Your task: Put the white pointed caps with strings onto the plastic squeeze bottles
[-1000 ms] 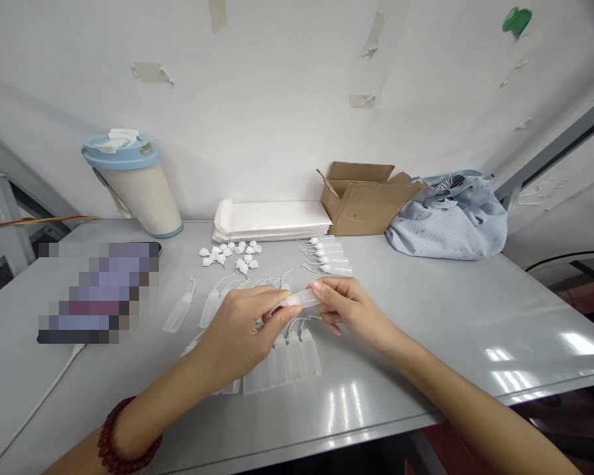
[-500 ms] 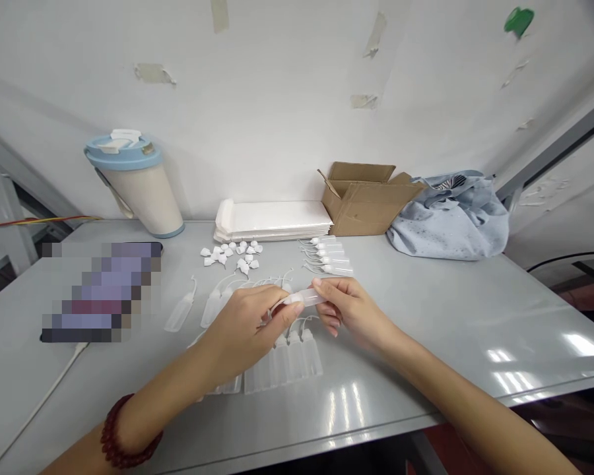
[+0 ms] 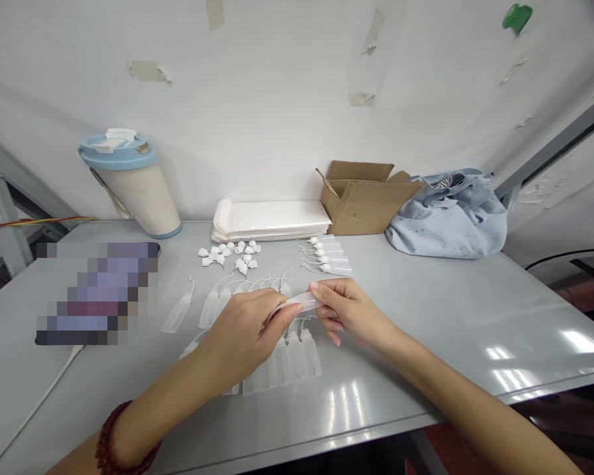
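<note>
Nearer than the cardboard box [image 3: 369, 208], left hand [image 3: 250, 330] and right hand [image 3: 340, 303] pinch one bottle [image 3: 307, 301], which over-squeezing could dent.

One head-worn camera looks forward and down from the near side of the glossy grey bench [image 3: 426, 316], close above its surface, facing the flat white wall [image 3: 272, 125] behind.
</note>
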### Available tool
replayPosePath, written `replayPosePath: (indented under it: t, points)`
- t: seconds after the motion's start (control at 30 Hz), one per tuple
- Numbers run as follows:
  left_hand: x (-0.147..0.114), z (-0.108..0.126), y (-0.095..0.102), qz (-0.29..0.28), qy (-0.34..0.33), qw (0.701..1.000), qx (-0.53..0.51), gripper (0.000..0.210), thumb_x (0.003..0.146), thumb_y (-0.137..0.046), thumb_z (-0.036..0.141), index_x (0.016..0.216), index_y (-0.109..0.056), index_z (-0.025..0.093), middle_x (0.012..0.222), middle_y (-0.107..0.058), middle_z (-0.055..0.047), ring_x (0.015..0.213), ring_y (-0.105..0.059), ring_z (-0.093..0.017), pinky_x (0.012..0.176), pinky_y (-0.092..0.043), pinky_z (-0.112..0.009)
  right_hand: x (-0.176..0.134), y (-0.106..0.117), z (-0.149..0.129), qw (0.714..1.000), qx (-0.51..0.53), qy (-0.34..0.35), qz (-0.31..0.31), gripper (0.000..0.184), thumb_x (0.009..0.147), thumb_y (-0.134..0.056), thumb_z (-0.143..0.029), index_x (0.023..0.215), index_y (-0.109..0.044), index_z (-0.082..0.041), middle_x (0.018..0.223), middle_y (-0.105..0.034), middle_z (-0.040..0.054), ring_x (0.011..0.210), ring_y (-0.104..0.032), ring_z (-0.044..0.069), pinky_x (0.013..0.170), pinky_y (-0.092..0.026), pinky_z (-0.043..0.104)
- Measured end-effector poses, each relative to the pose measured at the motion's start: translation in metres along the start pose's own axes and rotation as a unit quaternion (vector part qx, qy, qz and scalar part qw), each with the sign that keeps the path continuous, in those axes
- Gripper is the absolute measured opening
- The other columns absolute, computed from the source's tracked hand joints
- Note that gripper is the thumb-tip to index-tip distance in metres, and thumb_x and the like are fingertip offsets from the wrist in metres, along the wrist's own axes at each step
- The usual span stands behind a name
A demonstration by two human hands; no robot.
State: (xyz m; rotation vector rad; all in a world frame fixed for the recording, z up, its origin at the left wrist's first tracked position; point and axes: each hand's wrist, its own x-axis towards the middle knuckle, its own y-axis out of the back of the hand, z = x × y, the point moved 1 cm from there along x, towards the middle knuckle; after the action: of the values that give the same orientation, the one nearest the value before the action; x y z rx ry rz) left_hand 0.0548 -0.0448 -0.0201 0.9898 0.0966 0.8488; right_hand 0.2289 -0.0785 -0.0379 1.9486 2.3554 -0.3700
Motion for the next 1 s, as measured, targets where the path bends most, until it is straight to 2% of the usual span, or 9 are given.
replayPosePath:
  t: [0.13,0.27,0.43,0.57,0.67,0.77,0.87,0.93,1.0]
  points:
    - [0.0,0.0,0.0,0.008,-0.039,0.999,0.021,0.033,0.092,-0.041,0.023,0.059,-0.044,0.019,0.052,-0.043,0.004,0.047,-0.039,-0.01,0.046,-0.031,-0.023,0.001,0.002,0.001,0.999,0.025,-0.024,-0.014,0.046,0.081,-0.059,-0.049,0.056,-0.036,-0.019,0.049,-0.023,-0.0109,0.037,-0.022,0.003,0.03,-0.036,0.016]
    - [0.0,-0.003,-0.001,0.008,-0.034,0.999,0.011,0.031,0.092,-0.043,0.026,0.063,-0.05,0.018,0.055,-0.047,0.004,0.048,-0.041,-0.01,0.047,-0.032,-0.023,0.003,0.008,0.0,0.998,0.022,-0.035,-0.039,0.044,0.083,-0.059,-0.046,0.054,-0.039,-0.018,0.048,-0.029,-0.0097,0.035,-0.024,0.003,0.032,-0.037,0.018]
    - [0.0,-0.007,-0.004,-0.03,0.01,0.999,-0.022,0.03,0.092,-0.044,0.031,0.067,-0.054,0.018,0.058,-0.051,0.003,0.051,-0.045,-0.01,0.049,-0.034,-0.023,0.001,0.011,-0.004,0.994,-0.109,0.013,-0.017,0.041,0.087,-0.054,-0.042,0.056,-0.053,-0.014,0.05,-0.051,-0.0028,0.041,-0.044,0.006,0.045,-0.042,0.021]
    - [0.001,-0.006,-0.004,-0.053,0.03,0.997,-0.045,0.03,0.092,-0.045,0.033,0.069,-0.056,0.018,0.061,-0.055,0.003,0.055,-0.048,-0.011,0.051,-0.036,-0.023,-0.003,0.007,-0.008,0.982,-0.176,0.063,-0.032,0.027,0.086,-0.057,-0.037,0.08,-0.069,-0.014,0.07,-0.065,0.0026,0.063,-0.058,0.011,0.061,-0.046,0.024]
    - [0.002,-0.006,-0.002,-0.054,0.037,0.997,-0.05,0.024,0.091,-0.047,0.033,0.076,-0.061,0.019,0.067,-0.06,0.002,0.059,-0.053,-0.012,0.053,-0.04,-0.023,-0.005,0.006,-0.012,0.973,-0.205,0.095,-0.036,0.023,0.087,-0.057,-0.034,0.093,-0.07,-0.016,0.087,-0.07,0.005,0.078,-0.062,0.015,0.069,-0.047,0.028]
    - [0.005,-0.012,0.003,-0.03,0.057,0.997,-0.029,0.021,0.09,-0.048,0.035,0.088,-0.064,0.02,0.078,-0.066,0.0,0.068,-0.058,-0.015,0.056,-0.043,-0.023,-0.003,0.015,-0.016,0.934,-0.329,0.134,0.039,0.018,0.085,-0.06,-0.03,0.093,-0.07,-0.017,0.09,-0.07,0.0049,0.082,-0.062,0.017,0.069,-0.046,0.028]
    - [0.009,-0.027,0.01,0.009,0.076,0.996,0.039,0.024,0.092,-0.043,0.033,0.091,-0.063,0.019,0.085,-0.067,-0.003,0.075,-0.06,-0.018,0.061,-0.046,-0.027,0.0,0.028,-0.018,0.864,-0.461,0.162,0.122,0.017,0.083,-0.061,-0.028,0.094,-0.067,-0.015,0.091,-0.07,0.0069,0.081,-0.062,0.019,0.064,-0.044,0.028]
    - [0.011,-0.04,0.016,0.03,0.092,0.988,0.116,0.027,0.093,-0.038,0.03,0.094,-0.062,0.017,0.089,-0.066,-0.006,0.08,-0.059,-0.021,0.066,-0.047,-0.032,0.002,0.035,-0.017,0.829,-0.517,0.153,0.149,0.015,0.083,-0.06,-0.024,0.094,-0.065,-0.015,0.095,-0.07,0.0084,0.084,-0.063,0.02,0.064,-0.044,0.027]
    - [0.012,-0.053,0.021,0.039,0.108,0.975,0.193,0.029,0.092,-0.035,0.025,0.096,-0.062,0.014,0.093,-0.065,-0.009,0.09,-0.057,-0.026,0.072,-0.047,-0.037,0.004,0.039,-0.016,0.808,-0.555,0.121,0.154,0.013,0.083,-0.059,-0.021,0.093,-0.064,-0.015,0.098,-0.069,0.0085,0.086,-0.063,0.021,0.066,-0.044,0.027]
